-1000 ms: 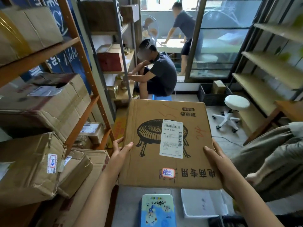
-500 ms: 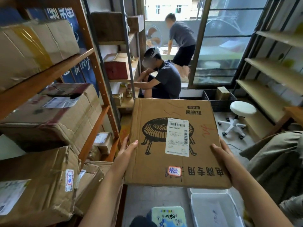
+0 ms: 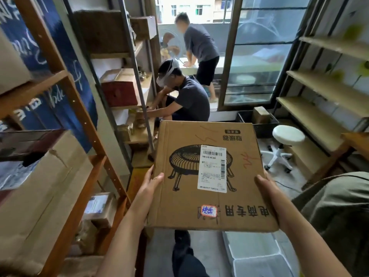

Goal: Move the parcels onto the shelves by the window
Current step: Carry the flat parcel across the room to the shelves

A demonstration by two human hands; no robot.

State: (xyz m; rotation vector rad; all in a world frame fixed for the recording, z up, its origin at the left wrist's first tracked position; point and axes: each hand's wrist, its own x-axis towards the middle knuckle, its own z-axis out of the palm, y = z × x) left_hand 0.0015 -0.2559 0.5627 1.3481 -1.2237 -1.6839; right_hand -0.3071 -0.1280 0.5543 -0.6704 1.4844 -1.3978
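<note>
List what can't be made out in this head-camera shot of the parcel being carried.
- Small print on the white shipping label of the flat brown cardboard parcel: too small to read, head view.
- Fingers of the left hand and right hand: hidden under the parcel.
- Floor path ahead: blocked by the parcel.
- Tall wooden rack on the left: cut off by the frame edge.

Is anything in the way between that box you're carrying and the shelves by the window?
Yes. A crouching person sits straight ahead of the cardboard box, beside the left shelves. Toward the right-hand shelves, a white stool stands on the floor.
</note>
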